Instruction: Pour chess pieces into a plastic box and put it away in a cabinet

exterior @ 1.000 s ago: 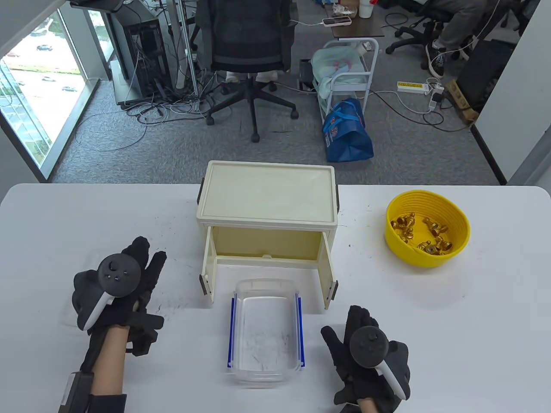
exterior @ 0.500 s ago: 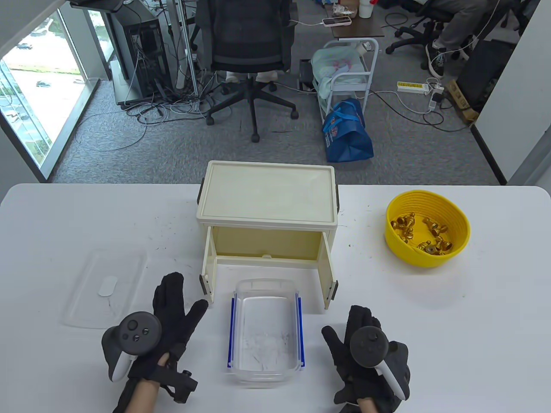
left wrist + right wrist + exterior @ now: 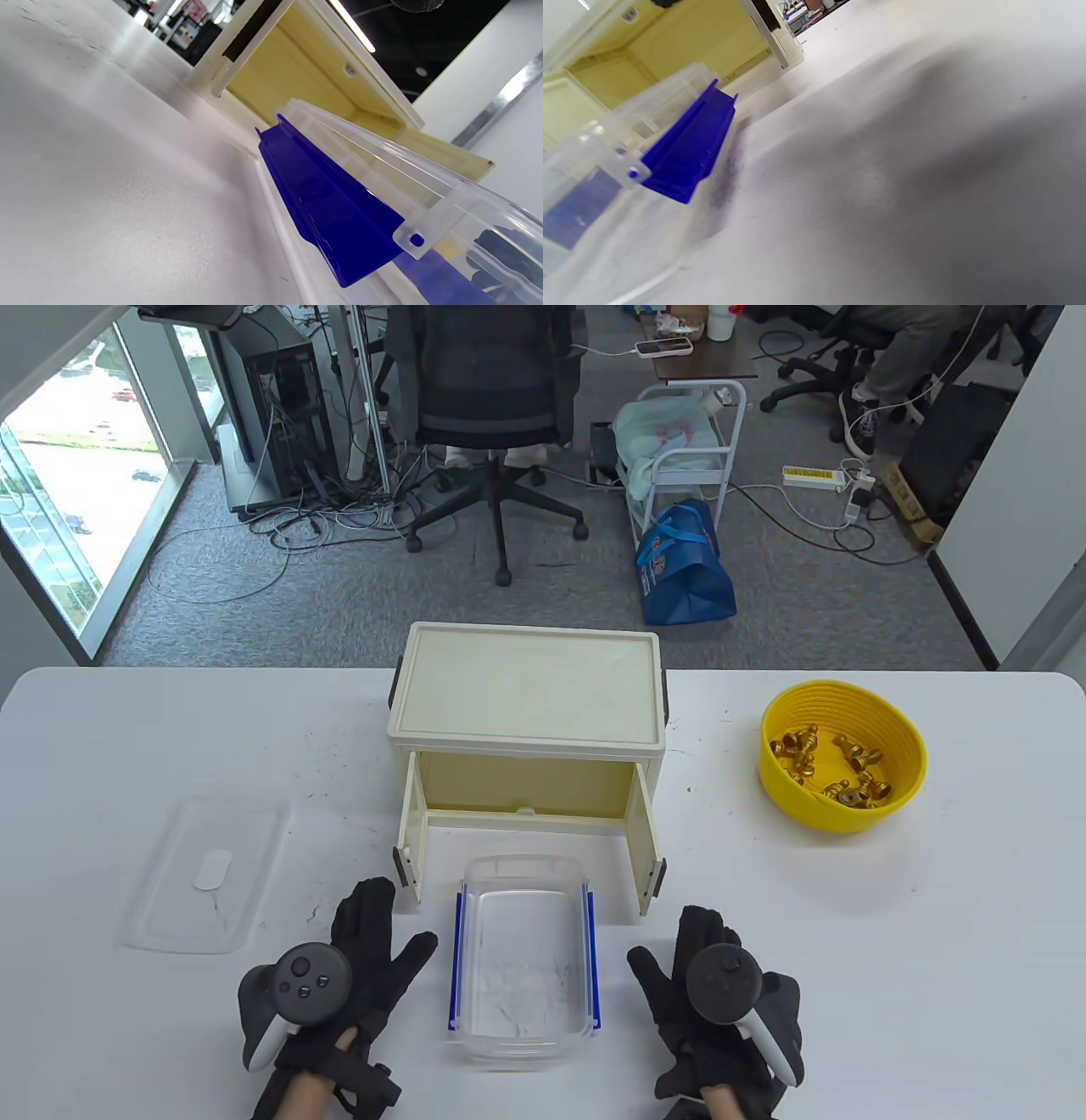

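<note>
A clear plastic box (image 3: pixel 519 960) with blue side clips (image 3: pixel 326 203) (image 3: pixel 689 144) stands empty near the table's front edge. Just behind it sits the cream cabinet (image 3: pixel 526 704), both doors swung open. Gold chess pieces (image 3: pixel 836 772) lie in a yellow bowl (image 3: pixel 899 746) at the far right. My left hand (image 3: pixel 373 942) rests flat on the table left of the box, fingers straight. My right hand (image 3: pixel 691 959) lies flat to the box's right, also holding nothing. Neither hand touches the box.
The box's clear lid (image 3: pixel 208 875) lies flat on the table at the left. The white table (image 3: pixel 933 942) reaches to the right beyond the bowl. Office chairs, cables and a blue bag are on the floor behind.
My left hand has come off the lid at the left and moved right and toward me, settling beside the box. The right hand has barely shifted.
</note>
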Available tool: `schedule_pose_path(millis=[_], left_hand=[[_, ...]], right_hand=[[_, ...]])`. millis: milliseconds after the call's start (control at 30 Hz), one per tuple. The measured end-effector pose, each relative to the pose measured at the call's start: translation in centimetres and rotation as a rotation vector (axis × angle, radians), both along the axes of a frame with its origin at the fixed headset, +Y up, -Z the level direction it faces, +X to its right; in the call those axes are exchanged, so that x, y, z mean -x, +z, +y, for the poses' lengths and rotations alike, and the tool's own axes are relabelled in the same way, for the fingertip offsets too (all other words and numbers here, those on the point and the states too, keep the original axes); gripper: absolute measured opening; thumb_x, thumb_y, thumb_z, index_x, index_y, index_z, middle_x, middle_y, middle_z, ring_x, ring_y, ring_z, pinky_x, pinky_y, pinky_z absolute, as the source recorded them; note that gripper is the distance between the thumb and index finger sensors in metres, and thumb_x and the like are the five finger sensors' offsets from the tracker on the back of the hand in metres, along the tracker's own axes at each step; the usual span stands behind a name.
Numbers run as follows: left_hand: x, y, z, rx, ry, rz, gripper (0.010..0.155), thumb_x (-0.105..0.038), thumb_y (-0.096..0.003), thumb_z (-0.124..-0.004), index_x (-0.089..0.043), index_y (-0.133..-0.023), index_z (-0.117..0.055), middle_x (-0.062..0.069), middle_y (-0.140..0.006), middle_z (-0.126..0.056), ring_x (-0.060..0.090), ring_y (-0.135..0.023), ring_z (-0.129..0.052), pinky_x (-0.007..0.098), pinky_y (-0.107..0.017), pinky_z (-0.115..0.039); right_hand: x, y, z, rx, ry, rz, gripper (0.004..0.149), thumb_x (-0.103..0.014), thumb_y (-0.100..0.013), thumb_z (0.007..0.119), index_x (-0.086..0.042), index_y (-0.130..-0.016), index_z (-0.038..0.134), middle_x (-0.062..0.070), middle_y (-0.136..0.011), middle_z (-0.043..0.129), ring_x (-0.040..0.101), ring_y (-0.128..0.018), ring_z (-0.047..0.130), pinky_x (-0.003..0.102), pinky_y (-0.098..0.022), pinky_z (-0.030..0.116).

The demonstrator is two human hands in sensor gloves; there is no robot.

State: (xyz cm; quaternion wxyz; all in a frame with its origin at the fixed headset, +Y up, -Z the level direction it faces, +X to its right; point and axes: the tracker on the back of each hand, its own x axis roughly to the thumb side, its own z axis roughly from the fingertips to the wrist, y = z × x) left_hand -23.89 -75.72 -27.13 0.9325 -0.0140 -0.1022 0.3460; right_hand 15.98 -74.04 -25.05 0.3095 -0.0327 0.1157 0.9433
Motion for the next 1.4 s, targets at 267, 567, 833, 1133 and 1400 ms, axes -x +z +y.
schedule_pose_path(millis=[267, 567, 833, 1133, 1400], left_hand=[[0.0, 0.1, -0.3, 0.006, -0.013, -0.016, 0.091, -0.064, -0.0663, -0.052, -0.001, -0.126, -0.024, 0.034, -0.126, -0.028, 0.063, -0.109, -0.031, 0.075, -0.072, -0.045], [0.2, 0.0, -0.2, -0.001, -0.030, -0.015, 0.090, -0.064, -0.0663, -0.052, -0.002, -0.126, -0.024, 0.034, -0.127, -0.029, 0.062, -0.110, -0.031, 0.075, -0.073, -0.045], [0.1, -0.4, -0.2, 0.000, -0.079, -0.017, 0.090, -0.064, -0.0666, -0.051, -0.002, -0.126, -0.024, 0.033, -0.127, -0.029, 0.062, -0.110, -0.031, 0.074, -0.073, -0.045], [0.1, -0.5, -0.3, 0.001, -0.130, -0.008, 0.090, -0.064, -0.0666, -0.051, -0.002, -0.126, -0.024, 0.033, -0.127, -0.029, 0.062, -0.110, -0.031, 0.074, -0.073, -0.045], [0.2, -0.6, -0.6, 0.011, -0.134, -0.002, 0.090, -0.063, -0.0667, -0.052, -0.002, -0.126, -0.025, 0.033, -0.127, -0.029, 0.062, -0.110, -0.031, 0.074, -0.073, -0.046]], right_hand=[[-6.2, -3.6, 3.8, -0.045, -0.507, -0.191, 0.081, -0.058, -0.062, 0.056, -0.007, -0.116, 0.026, 0.025, -0.121, 0.030, 0.056, -0.106, 0.037, 0.068, -0.071, 0.043], [-13.8, -11.0, 2.2, 0.155, -0.663, -0.562, 0.085, -0.058, -0.064, 0.054, 0.005, -0.113, 0.024, 0.032, -0.110, 0.055, 0.051, -0.089, 0.069, 0.055, -0.062, 0.065], [-18.0, -14.8, -1.1, 0.269, -0.723, -0.722, 0.091, -0.059, -0.067, 0.051, 0.014, -0.107, 0.014, 0.027, -0.095, 0.074, 0.037, -0.068, 0.089, 0.041, -0.049, 0.077], [-19.9, -17.2, -2.6, 0.275, -0.793, -0.810, 0.074, -0.045, -0.072, 0.049, 0.015, -0.106, 0.022, 0.028, -0.083, 0.081, 0.029, -0.057, 0.094, 0.034, -0.042, 0.080], [-19.8, -17.1, -2.3, 0.242, -0.795, -0.811, 0.066, -0.035, -0.072, 0.050, 0.016, -0.105, 0.025, 0.030, -0.081, 0.081, 0.029, -0.055, 0.095, 0.033, -0.042, 0.080]])
